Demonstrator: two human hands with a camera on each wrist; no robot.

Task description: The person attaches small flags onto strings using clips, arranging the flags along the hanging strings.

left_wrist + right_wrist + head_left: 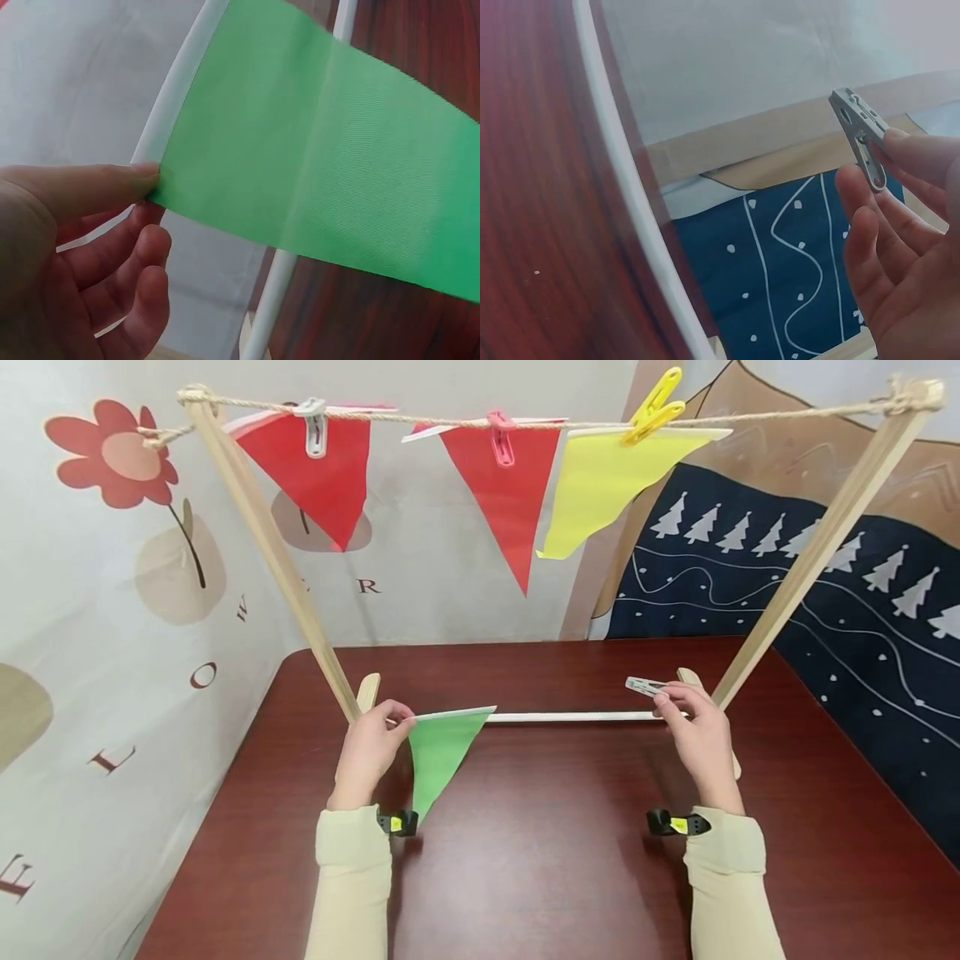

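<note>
In the head view my left hand [372,745] pinches the upper left corner of a green triangular pennant [444,750] with a white top edge. The left wrist view shows thumb and forefinger on that corner, and the cloth [247,127] hangs across a white rod. My right hand [699,733] holds a grey clothespin [643,686] between thumb and fingers, above the right part of the table. Seen from the right wrist, the clothespin [860,139] points up and away from the fingers. Two red pennants [322,468] and a yellow pennant [600,485] hang above on a rope.
A twine rope [450,422] spans two slanted wooden posts [273,556], joined low by a white rod [570,717]. White [316,431], pink [502,439] and yellow [654,408] clothespins sit on the rope. Below is a dark red table [525,843]; printed cloths hang behind.
</note>
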